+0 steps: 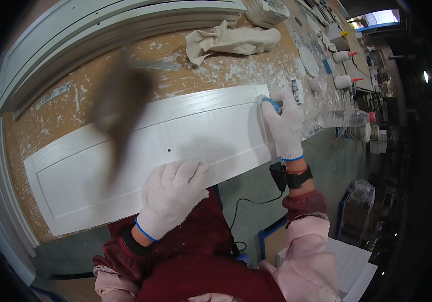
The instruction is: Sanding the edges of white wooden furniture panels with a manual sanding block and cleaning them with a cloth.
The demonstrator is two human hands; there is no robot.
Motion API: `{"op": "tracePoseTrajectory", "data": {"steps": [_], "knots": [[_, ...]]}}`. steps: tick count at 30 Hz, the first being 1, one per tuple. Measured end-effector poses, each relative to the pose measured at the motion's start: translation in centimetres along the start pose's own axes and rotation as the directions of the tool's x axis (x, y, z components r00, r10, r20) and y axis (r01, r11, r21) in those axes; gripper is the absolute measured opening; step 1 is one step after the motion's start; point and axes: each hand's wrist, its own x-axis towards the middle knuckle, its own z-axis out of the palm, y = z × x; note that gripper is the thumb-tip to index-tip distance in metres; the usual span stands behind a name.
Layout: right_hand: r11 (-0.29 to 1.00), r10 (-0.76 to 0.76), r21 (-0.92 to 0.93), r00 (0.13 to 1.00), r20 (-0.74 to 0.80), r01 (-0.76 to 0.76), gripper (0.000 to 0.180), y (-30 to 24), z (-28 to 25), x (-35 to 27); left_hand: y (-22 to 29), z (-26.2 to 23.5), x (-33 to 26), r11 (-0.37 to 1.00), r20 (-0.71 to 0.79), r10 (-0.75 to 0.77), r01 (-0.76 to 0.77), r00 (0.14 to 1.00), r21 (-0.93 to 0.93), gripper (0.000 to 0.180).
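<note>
A white panel door [125, 171] with a recessed middle and a small dark hole lies on the worktable in front of me. My left hand [173, 191], in a white knit glove, rests on its near edge, fingers laid over the surface and holding nothing I can see. My right hand [284, 121], gloved the same way, is at the panel's right end. Its fingers are closed around a small blue object [272, 105], mostly hidden, whose kind I cannot make out. A brown, smeared shape [125, 105] hides part of the panel's left half.
White framed panels [100, 30] lie along the far side. A crumpled cloth [231, 43], metal blade [158, 65] and white tub [267, 12] are on the paint-spattered tabletop [170, 83]. To the right are red-tipped squeeze bottles [344, 81] and a clear plastic bottle [341, 119]. A cable [246, 200] hangs below.
</note>
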Motion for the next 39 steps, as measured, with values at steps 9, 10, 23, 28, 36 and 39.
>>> {"op": "tracePoseTrajectory", "data": {"steps": [9,10,23,28,36,39], "knots": [[0.939,0.226,0.238,0.966,0.122,-0.250,0.027,-0.3,-3.0,-0.6,-0.1,-0.1,-0.1,1.000,0.033,-0.021,0.022,0.999,-0.016,0.058],[0.940,0.226,0.235,0.967,0.121,-0.249,0.027,0.2,-3.7,-1.2,0.0,-0.1,-0.1,1.000,0.025,-0.014,0.015,1.000,-0.018,0.058],[0.833,0.374,0.332,0.893,0.250,-0.442,0.030,2.3,-7.3,-7.4,0.0,0.2,-0.4,1.000,-0.024,0.024,-0.024,0.999,-0.002,0.059],[0.930,0.198,0.272,0.960,0.197,-0.247,0.029,1.3,-5.9,-6.4,0.1,0.2,-0.3,1.000,-0.021,0.023,-0.022,1.000,0.020,0.061],[0.968,0.157,0.148,0.948,0.277,-0.204,0.030,0.0,-5.7,-5.9,0.2,0.0,-0.3,0.999,-0.010,0.025,-0.025,1.000,0.038,0.063],[0.989,0.089,0.093,0.965,0.248,-0.115,0.030,0.9,-5.6,-6.1,0.1,0.1,-0.3,0.999,-0.009,0.026,-0.026,1.000,0.038,0.064]]}}
